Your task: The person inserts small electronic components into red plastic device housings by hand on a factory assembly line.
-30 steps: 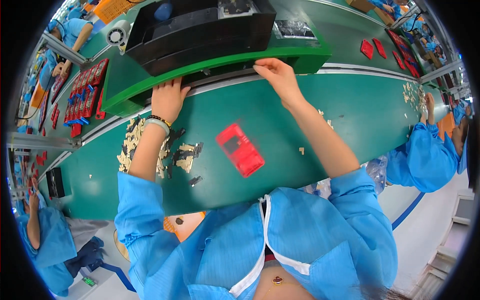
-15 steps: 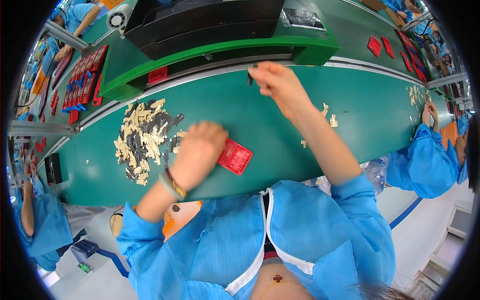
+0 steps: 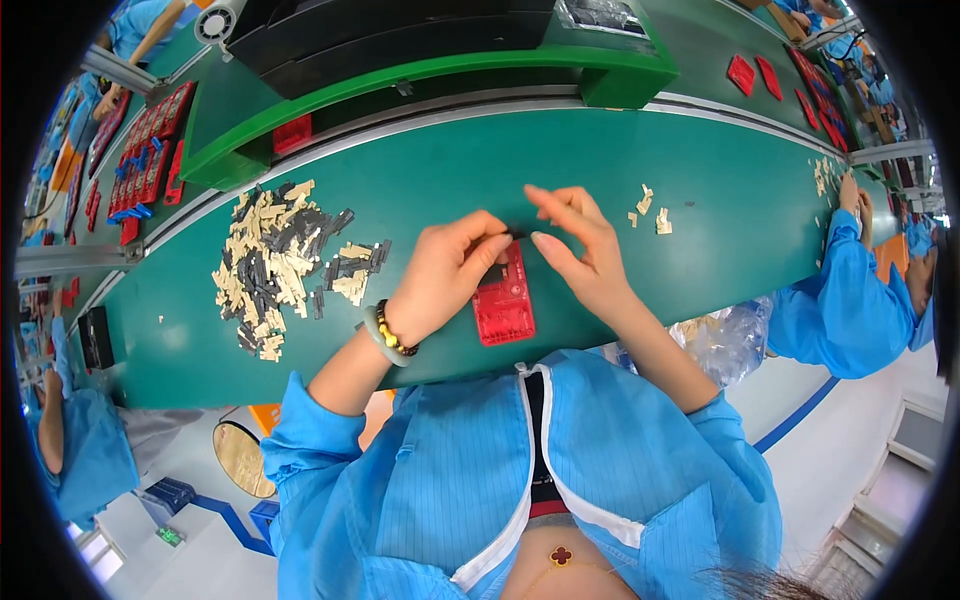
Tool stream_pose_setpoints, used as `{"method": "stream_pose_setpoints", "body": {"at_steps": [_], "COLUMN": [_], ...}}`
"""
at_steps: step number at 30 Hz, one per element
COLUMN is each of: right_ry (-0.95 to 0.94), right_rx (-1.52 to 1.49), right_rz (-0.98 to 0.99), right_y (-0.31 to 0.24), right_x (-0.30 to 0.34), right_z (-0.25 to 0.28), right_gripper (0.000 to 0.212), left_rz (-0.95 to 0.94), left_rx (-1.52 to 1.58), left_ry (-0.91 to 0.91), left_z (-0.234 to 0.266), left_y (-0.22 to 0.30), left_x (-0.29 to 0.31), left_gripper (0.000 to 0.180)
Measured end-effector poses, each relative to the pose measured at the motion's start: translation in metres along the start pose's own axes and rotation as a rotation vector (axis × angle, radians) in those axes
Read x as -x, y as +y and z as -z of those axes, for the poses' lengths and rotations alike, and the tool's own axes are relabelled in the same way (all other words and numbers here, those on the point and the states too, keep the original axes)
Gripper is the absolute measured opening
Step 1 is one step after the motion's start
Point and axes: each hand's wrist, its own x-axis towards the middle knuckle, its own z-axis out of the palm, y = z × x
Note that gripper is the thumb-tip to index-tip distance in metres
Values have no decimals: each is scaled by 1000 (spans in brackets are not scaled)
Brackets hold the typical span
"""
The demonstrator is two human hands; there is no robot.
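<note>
A red plastic shell [image 3: 505,315] lies on the green bench right in front of me. My left hand [image 3: 440,275] is over its upper left part, thumb and forefinger pinched together at a small black plastic piece [image 3: 516,237] by the shell's far end. Part of that piece is covered by the fingers. My right hand [image 3: 588,255] is just to the right of the shell, its fingers and thumb spread with nothing between them. To the left of my left hand is a heap of small cream and black plastic pieces [image 3: 280,255].
A few cream pieces [image 3: 655,213] lie to the right on the green bench top [image 3: 730,190]. Beyond the bench stands a green-edged shelf [image 3: 440,95] with black boxes, a red part [image 3: 293,133] beneath it. Co-workers in blue sit at both sides; clear plastic bags hang by my right forearm.
My right hand has come down and nearer from the far side, its fingers now apart. My left hand has moved right onto the shell, which now lies straighter and slightly further right.
</note>
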Motion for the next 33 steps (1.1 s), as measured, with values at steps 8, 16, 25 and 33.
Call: {"method": "stream_pose_setpoints", "body": {"at_steps": [8,16,25,33], "right_ry": [53,-33,-51,-49], "right_rx": [160,-277,-199,-125], "right_rz": [-94,-593,-635,-644], "right_y": [-5,34,39,35], "right_x": [-22,-13,-14,-17], "right_z": [-14,-31,-26,-27], "right_gripper": [12,12,9,8], "left_rz": [-251,-371,-371,-359], "left_rx": [-653,-897,-878,-866], "left_ry": [298,290,288,291], "left_z": [-1,-50,-50,-50], "left_y": [-4,-49,-52,-50], "left_x": [16,46,43,43], "left_gripper": [20,55,53,51]}}
